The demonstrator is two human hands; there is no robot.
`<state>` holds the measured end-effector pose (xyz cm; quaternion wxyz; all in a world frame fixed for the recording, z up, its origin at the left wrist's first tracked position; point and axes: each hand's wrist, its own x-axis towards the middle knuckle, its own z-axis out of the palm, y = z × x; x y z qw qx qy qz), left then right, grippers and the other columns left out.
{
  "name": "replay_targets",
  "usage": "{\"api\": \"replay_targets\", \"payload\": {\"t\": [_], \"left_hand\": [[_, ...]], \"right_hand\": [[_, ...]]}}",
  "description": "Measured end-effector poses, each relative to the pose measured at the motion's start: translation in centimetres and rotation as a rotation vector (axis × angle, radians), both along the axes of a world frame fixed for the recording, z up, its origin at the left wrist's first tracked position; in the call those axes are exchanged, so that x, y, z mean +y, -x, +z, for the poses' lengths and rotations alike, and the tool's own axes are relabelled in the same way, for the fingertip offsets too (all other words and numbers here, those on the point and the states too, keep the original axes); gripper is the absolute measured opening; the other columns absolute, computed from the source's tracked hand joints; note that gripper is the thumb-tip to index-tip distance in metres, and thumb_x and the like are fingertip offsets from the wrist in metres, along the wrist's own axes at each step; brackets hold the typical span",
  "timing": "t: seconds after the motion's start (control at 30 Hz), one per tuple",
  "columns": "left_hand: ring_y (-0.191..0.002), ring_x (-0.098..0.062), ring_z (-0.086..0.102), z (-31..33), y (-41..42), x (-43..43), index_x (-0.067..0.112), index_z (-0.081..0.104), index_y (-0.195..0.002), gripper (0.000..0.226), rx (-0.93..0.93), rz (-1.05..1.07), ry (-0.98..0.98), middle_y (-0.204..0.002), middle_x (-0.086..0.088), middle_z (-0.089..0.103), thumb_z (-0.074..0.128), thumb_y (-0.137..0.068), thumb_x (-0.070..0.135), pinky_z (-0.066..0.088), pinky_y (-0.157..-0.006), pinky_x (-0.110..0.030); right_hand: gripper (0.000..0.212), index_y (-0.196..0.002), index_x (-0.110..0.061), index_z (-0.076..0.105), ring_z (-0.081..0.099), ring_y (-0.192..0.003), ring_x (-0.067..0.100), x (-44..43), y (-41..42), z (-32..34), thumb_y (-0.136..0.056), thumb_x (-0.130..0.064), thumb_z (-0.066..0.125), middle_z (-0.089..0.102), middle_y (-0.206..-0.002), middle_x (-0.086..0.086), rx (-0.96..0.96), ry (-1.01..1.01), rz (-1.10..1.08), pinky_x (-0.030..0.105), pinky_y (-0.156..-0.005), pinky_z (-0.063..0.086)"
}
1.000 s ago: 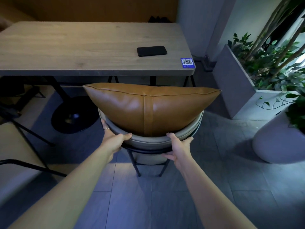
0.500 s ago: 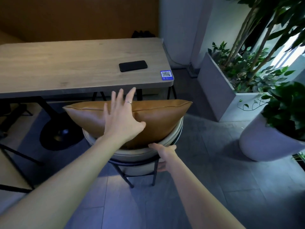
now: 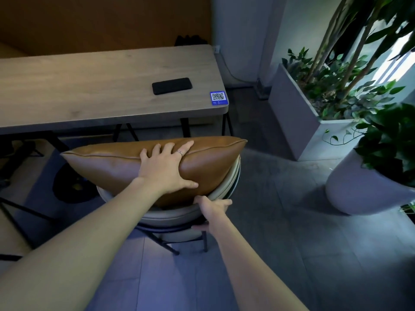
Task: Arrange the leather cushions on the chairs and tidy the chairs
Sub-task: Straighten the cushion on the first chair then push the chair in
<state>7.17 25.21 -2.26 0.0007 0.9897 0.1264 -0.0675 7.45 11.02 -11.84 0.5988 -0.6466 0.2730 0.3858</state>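
A tan leather cushion (image 3: pixel 107 162) stands on edge inside the curved grey backrest of a chair (image 3: pixel 170 217) with thin black legs, pushed up near the wooden table (image 3: pixel 89 86). My left hand (image 3: pixel 167 167) grips the cushion's top edge, fingers over the seam and thumb pressed into its near face. My right hand (image 3: pixel 212 209) holds the rim of the chair's backrest, just below the cushion's right corner.
A black phone (image 3: pixel 172 85) and a blue QR sticker (image 3: pixel 218 98) lie on the table. A rectangular planter (image 3: pixel 296 122) and a round white pot (image 3: pixel 363 194) with leafy plants stand at the right. Another chair's black frame (image 3: pixel 13 209) is at the left.
My left hand left the backrest rim, rose over the cushion and now clasps its top edge. My right hand stayed on the rim. The view shifted left.
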Motion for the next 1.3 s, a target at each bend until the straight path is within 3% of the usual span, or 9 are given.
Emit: {"api": "replay_targets", "payload": {"t": [0.13,0.23,0.5,0.77,0.9,1.03,1.1,1.2,1.3], "left_hand": [[-0.151,-0.037,0.026,-0.3,1.7,-0.9,0.051,0.0,-0.159,0.117,-0.009,0.0,-0.008,-0.166,-0.006,0.029,0.06,-0.067,0.089,0.022,-0.118,-0.064],[-0.151,-0.036,0.026,-0.7,2.9,-0.8,0.05,0.0,-0.159,0.116,-0.033,-0.003,-0.003,-0.166,-0.006,0.028,0.059,-0.067,0.09,0.022,-0.117,-0.064],[-0.157,-0.035,0.008,-1.9,1.9,-0.1,0.055,-0.004,-0.157,0.116,-0.065,-0.017,0.086,-0.172,-0.003,0.014,0.062,-0.067,0.087,0.005,-0.12,-0.066],[-0.157,-0.034,0.01,-2.0,1.4,1.7,0.055,-0.003,-0.158,0.115,-0.087,-0.017,0.043,-0.172,-0.003,0.016,0.062,-0.068,0.087,0.006,-0.121,-0.063],[-0.156,-0.033,0.01,-1.8,1.7,1.5,0.054,-0.006,-0.157,0.115,-0.077,-0.007,0.024,-0.172,-0.003,0.015,0.061,-0.07,0.087,0.007,-0.121,-0.062],[-0.156,-0.033,0.01,-1.8,2.1,1.1,0.053,-0.007,-0.158,0.116,-0.072,0.009,0.017,-0.171,-0.004,0.015,0.06,-0.07,0.087,0.008,-0.122,-0.061],[-0.156,-0.033,0.011,-1.9,2.2,1.0,0.052,-0.006,-0.158,0.117,-0.074,0.014,0.021,-0.171,-0.004,0.016,0.061,-0.069,0.087,0.008,-0.122,-0.061],[-0.156,-0.033,0.012,-1.9,2.1,0.8,0.052,-0.004,-0.159,0.119,-0.076,0.02,0.034,-0.171,-0.005,0.018,0.061,-0.067,0.089,0.009,-0.122,-0.062],[-0.155,-0.034,0.014,-2.0,2.2,0.6,0.051,-0.002,-0.159,0.12,-0.085,0.034,0.039,-0.17,-0.005,0.02,0.059,-0.063,0.092,0.008,-0.121,-0.061]], "right_hand": [[0.127,-0.161,-0.027,-0.027,0.052,-0.11,0.04,-1.1,1.9,0.5,-0.084,-0.026,0.074,0.037,-0.127,0.006,0.038,0.002,0.036,0.047,-0.062,0.067],[0.127,-0.16,-0.029,-0.028,0.05,-0.112,0.038,-1.4,3.3,0.6,-0.085,-0.023,0.074,0.037,-0.131,0.006,0.057,-0.007,0.029,0.043,-0.058,0.066],[0.121,-0.163,-0.031,-0.02,0.05,-0.123,0.037,-0.7,3.5,-0.6,-0.085,-0.021,0.072,0.042,-0.13,0.004,-0.024,0.005,-0.077,0.049,-0.074,0.067],[0.116,-0.163,-0.029,-0.014,0.062,-0.119,0.045,1.4,3.3,-0.7,-0.086,-0.024,0.072,0.038,-0.129,0.001,-0.022,-0.001,-0.049,0.047,-0.071,0.068],[0.125,-0.161,-0.025,-0.026,0.055,-0.125,0.04,1.1,3.0,-0.8,-0.085,-0.031,0.073,0.041,-0.154,0.007,-0.035,0.01,0.024,0.05,-0.074,0.067],[0.136,-0.158,-0.025,-0.032,0.074,-0.102,0.042,0.4,2.6,-1.2,-0.079,-0.046,0.077,0.049,-0.152,0.018,-0.035,0.014,0.166,0.052,-0.084,0.065],[0.136,-0.161,-0.027,-0.024,0.071,-0.106,0.04,-0.7,2.0,-1.3,-0.077,-0.051,0.08,0.053,-0.147,0.021,-0.005,-0.014,0.215,0.053,-0.089,0.061],[0.125,-0.165,-0.027,0.007,0.065,-0.105,0.03,-3.4,0.1,-1.1,-0.072,-0.053,0.085,0.054,-0.146,0.013,-0.032,-0.048,0.219,0.051,-0.091,0.058],[0.125,-0.166,-0.031,0.001,0.056,-0.126,0.036,-4.5,-2.7,-0.8,-0.073,-0.032,0.085,0.044,-0.158,0.009,-0.13,-0.025,0.166,0.053,-0.095,0.056]]}}
